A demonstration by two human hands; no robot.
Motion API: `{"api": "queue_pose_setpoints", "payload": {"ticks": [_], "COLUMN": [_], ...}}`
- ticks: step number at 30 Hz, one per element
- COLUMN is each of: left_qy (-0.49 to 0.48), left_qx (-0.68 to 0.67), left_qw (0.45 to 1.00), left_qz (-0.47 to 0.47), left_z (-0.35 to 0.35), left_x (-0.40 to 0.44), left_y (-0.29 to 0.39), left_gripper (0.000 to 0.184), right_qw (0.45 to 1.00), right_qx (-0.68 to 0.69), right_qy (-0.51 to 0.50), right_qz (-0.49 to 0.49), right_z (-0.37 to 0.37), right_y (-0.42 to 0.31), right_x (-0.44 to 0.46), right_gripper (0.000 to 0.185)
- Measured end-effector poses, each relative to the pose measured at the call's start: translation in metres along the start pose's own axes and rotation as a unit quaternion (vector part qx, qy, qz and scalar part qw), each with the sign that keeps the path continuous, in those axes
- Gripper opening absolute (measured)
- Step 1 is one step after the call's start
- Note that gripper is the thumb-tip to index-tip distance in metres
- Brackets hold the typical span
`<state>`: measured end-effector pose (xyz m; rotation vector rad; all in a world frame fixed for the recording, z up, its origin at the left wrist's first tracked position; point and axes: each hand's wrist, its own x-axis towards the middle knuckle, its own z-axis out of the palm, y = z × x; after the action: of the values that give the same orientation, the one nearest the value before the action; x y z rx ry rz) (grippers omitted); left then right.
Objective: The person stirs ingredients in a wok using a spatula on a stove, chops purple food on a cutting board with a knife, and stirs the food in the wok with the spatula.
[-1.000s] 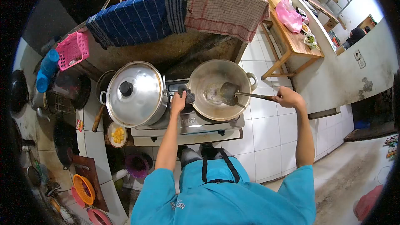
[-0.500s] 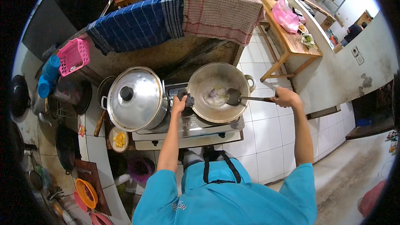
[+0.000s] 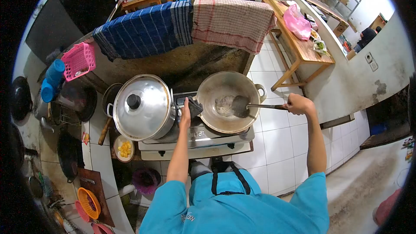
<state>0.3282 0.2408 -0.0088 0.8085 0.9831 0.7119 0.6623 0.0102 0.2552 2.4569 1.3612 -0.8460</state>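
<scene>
A wide metal wok (image 3: 208,117) sits on the right side of the gas stove (image 3: 199,135), with a small greyish patch of food or liquid (image 3: 223,105) at its bottom. My right hand (image 3: 299,104) is wrapped round the handle of a dark spatula (image 3: 241,106), whose blade rests inside the wok. At the wok's left side, my left hand (image 3: 185,113) grips a dark folded cloth (image 3: 195,107); the wok's left handle is hidden behind it. Left of that hand stands a large lidded pot (image 3: 147,119) with a black knob.
A bowl of yellow pieces (image 3: 125,149) is beside the stove's left front. Behind the stove, a blue towel (image 3: 138,30) and a checked towel (image 3: 234,21) hang over a low wall. A wooden bench (image 3: 299,45) holds a pink bag (image 3: 297,22) at the right.
The spatula blade has shifted slightly left in the wok. My left hand has turned more edge-on, and the cloth hangs differently. The whole view has tilted a little.
</scene>
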Motion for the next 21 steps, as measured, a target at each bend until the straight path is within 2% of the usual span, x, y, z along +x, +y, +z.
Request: {"api": "queue_pose_setpoints", "payload": {"ticks": [3, 6, 9, 12, 15, 18, 21], "left_qy": [0.102, -0.049, 0.067, 0.124, 0.140, 0.152, 0.134], "left_qx": [-0.125, -0.165, 0.058, 0.179, 0.286, 0.370, 0.398], "left_qw": [0.986, 0.985, 0.995, 0.972, 0.945, 0.916, 0.905], "left_qz": [0.035, -0.004, 0.036, 0.088, 0.071, 0.042, 0.068], "left_z": [0.004, -0.024, -0.030, -0.019, -0.005, 0.001, -0.001], "left_x": [0.008, 0.035, 0.057, 0.035, 0.010, 0.006, 0.011], "left_y": [-0.013, -0.042, -0.062, -0.045, -0.021, -0.010, -0.015], "left_gripper": [0.071, 0.072, 0.065, 0.064, 0.070, 0.077, 0.078], "right_qw": [0.995, 0.998, 1.000, 0.970, 0.995, 0.996, 0.983], "right_qx": [-0.054, 0.023, -0.008, -0.054, 0.016, 0.004, -0.052], "right_qy": [0.083, 0.050, 0.012, 0.221, 0.094, 0.079, 0.149], "right_qz": [-0.013, -0.002, 0.023, -0.090, -0.038, -0.038, -0.090], "right_z": [0.015, 0.014, 0.004, 0.036, 0.022, 0.013, 0.023], "right_y": [-0.004, -0.003, 0.001, 0.022, 0.005, 0.009, 0.015], "right_x": [0.004, 0.009, 0.005, 0.021, 0.015, 0.009, 0.013], "right_gripper": [0.038, 0.037, 0.038, 0.037, 0.036, 0.037, 0.037]}}
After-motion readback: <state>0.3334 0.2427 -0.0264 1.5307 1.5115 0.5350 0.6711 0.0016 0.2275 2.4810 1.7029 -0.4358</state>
